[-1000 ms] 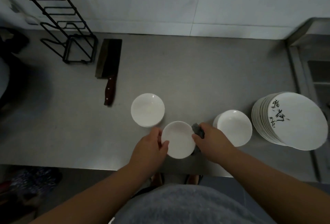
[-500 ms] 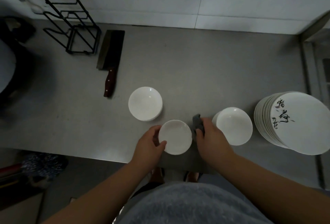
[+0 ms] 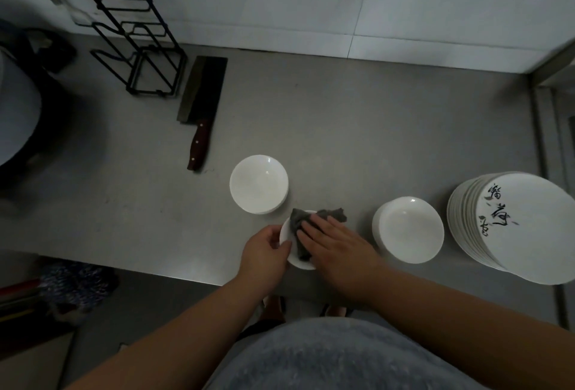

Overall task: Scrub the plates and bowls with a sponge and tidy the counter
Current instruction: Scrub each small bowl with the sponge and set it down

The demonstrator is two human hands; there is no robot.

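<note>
One bowl [image 3: 294, 260] near counter's [image 3: 186, 249] front edge

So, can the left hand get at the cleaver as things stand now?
Probably yes, once it lets go. The left hand grips the near bowl; only bare counter lies between it and the cleaver handle, and the white stack sits right of that path.

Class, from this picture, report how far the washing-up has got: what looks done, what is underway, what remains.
Done, perhaps: white bowl stack left of centre. Underway: left hand steadies a small white bowl while right hand presses a grey cloth into it. Remaining, likely: right-hand white bowl stack, inscribed white plates, dark cleaver.
</note>
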